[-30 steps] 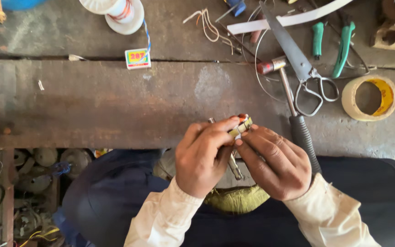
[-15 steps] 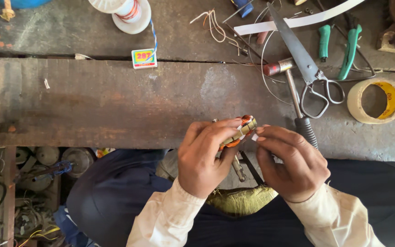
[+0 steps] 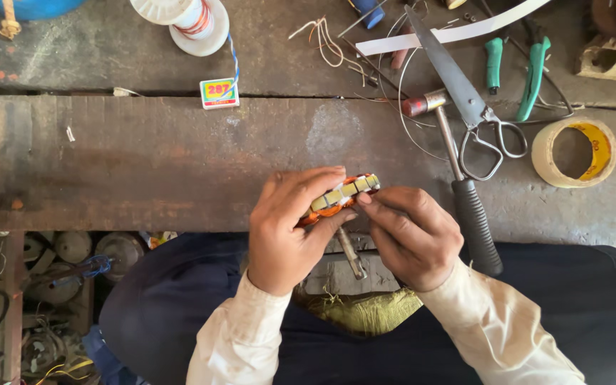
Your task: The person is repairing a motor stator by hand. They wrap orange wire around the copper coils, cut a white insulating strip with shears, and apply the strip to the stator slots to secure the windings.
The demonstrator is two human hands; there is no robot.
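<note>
Copper-wound and orange at the edges, the small motor coil (image 3: 341,197) sits between both hands just above the lap, over the near edge of the worktop (image 3: 180,164). I see my left hand (image 3: 290,232) clamped around its lower left part, thumb underneath, while my right hand (image 3: 411,235) pinches its right end with the fingertips. Its long axis runs from lower left up to upper right, and a thin metal shaft (image 3: 351,253) hangs down from it between the hands. Both hands touch it, the left carrying more of it. Just right of my right hand lies a hammer (image 3: 465,199) with a black grip, then scissors (image 3: 465,93) and a roll of yellowish tape (image 3: 575,152). Farther back, a small square box (image 3: 219,93) with a yellow and green label lies left of centre, near a white spool (image 3: 187,21).
</note>
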